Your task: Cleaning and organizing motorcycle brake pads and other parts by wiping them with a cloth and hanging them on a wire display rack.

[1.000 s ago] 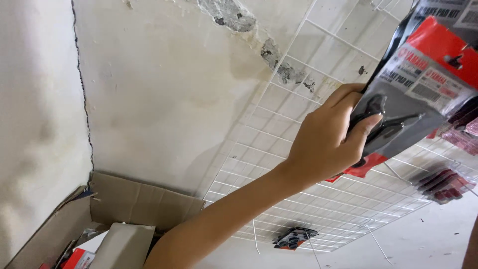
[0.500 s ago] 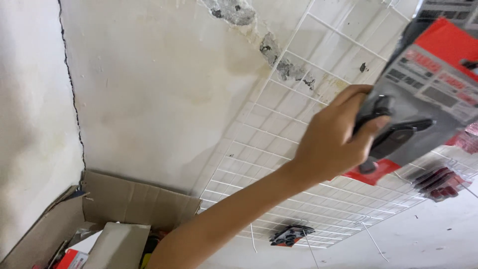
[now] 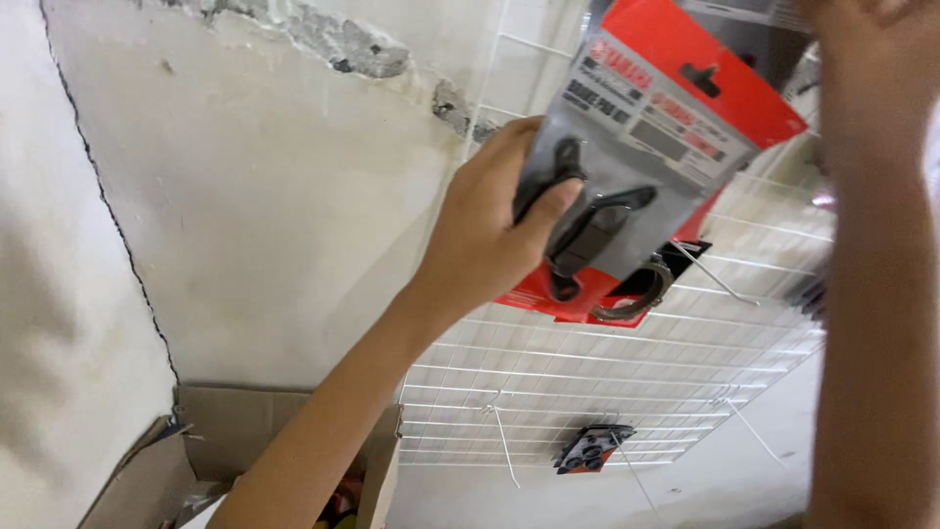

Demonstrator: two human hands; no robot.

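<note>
A cracked, patchy plaster wall [image 3: 255, 216] fills the background, with a white wire grid panel [image 3: 607, 372] mounted against it.

Your left hand [image 3: 490, 235] is closed on the lower edge of a red-and-grey parts packet [image 3: 666, 147]: the thumb presses across the front of the clear blister and the fingers wrap behind it. Dark metal parts show through the blister just beside the thumb. The packet is held up against the upper part of the grid panel, tilted, with its hang slot toward the top right.

Your right hand [image 3: 871, 49] is raised at the top right corner of the packet. The frame edge cuts it off, so its grip cannot be determined.

A bare metal hook [image 3: 710, 274] projects from the grid just below the packet. Lower on the panel hangs a small packet [image 3: 592, 449]. An open cardboard box [image 3: 245, 441] sits at the foot of the wall.
</note>
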